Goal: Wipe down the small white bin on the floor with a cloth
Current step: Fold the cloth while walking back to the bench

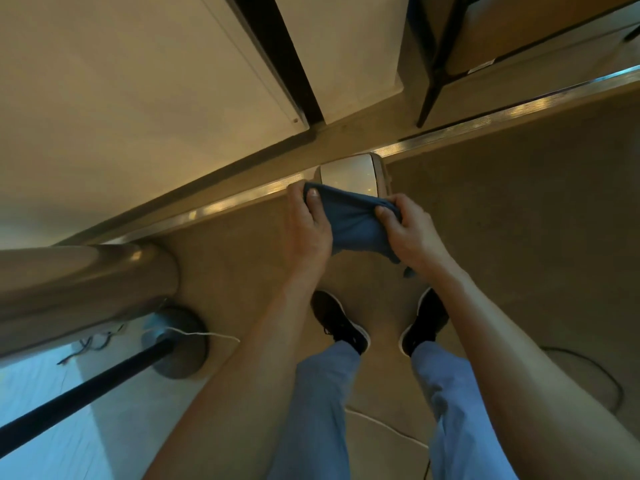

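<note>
Cloth stretched between both hands, bin not yet touched.
Left hand (308, 223) and right hand (412, 230) each pinch one end of the blue cloth (356, 223); white bin (348, 176) sits on the floor just beyond the fingertips, roughly centred, slightly nearer the left.
</note>
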### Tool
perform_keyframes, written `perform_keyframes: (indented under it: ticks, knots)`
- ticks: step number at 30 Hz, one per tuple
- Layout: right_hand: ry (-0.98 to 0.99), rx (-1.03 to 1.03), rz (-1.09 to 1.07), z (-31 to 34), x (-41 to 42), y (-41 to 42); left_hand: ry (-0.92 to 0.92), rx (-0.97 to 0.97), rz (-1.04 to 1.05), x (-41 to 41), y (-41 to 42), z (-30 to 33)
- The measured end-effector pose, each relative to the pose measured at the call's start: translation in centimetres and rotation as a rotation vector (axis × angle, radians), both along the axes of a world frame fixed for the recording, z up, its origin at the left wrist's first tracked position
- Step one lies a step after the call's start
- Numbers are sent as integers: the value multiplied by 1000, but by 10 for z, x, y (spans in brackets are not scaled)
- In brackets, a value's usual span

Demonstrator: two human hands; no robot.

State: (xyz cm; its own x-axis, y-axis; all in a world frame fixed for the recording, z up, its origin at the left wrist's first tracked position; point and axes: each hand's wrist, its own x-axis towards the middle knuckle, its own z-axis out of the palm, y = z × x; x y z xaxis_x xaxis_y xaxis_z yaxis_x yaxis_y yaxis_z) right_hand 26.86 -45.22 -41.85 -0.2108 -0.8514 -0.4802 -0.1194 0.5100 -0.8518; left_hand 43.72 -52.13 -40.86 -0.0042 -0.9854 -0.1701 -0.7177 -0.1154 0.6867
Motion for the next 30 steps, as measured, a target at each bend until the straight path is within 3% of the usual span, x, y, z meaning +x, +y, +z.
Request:
perform_keyframes:
  ticks: [6,11,17,24,30]
  knots:
    - [15,4,14,64,12,19,-49,75,-3,14,17,61]
    - [24,-45,-37,124,10,25,19,98,-10,11,22,122]
    - [92,-137,-48,200,4,19,17,-57,13,5,17,194]
    - [293,-392,61,312,-20,-3,205,-279,-80,1,-3,302]
    - [325,-597,26,412,-33,-16,346,-470,-158,-7,-17,401]
